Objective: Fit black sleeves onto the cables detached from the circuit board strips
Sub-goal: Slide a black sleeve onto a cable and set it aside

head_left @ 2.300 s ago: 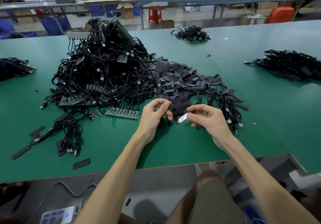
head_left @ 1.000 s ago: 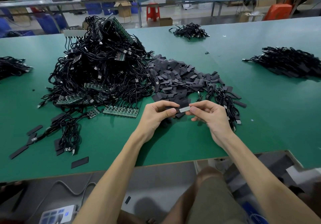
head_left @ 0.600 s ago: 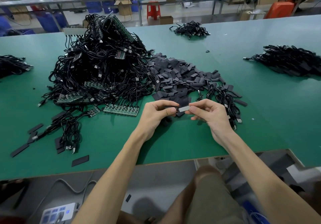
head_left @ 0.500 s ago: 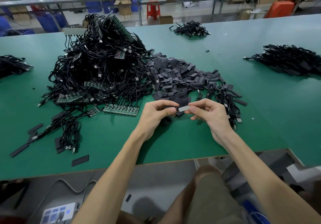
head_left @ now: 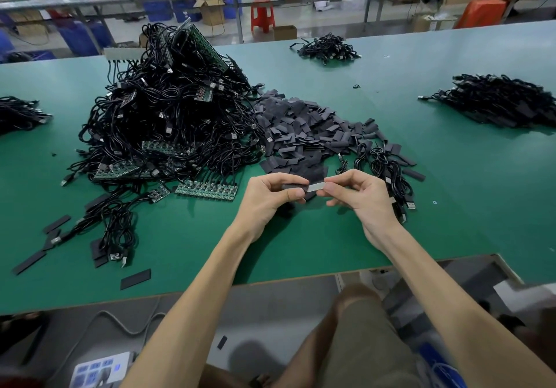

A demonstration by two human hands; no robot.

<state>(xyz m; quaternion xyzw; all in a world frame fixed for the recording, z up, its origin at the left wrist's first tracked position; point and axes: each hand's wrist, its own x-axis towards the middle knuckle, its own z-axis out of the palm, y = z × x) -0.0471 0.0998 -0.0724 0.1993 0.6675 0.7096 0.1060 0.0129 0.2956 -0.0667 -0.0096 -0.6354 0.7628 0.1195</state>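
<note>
Black sleeve (head_left: pixel 291 186) sits pinched between thumb and fingers of the left hand (head_left: pixel 270 198), held just above the green table (head_left: pixel 301 252). The right hand (head_left: pixel 361 201) pinches a pale cable end (head_left: pixel 315 188), its tip at the sleeve's mouth and, by the look of it, barely entered. Much seems left to do: a big tangle (head_left: pixel 168 122) of cables and circuit board strips (head_left: pixel 206 190) lies at left, with loose sleeves (head_left: pixel 304 134) piled beside it. The far-right heap (head_left: pixel 505 104) may be finished cables, but I cannot tell. No writing or brand is readable.
</note>
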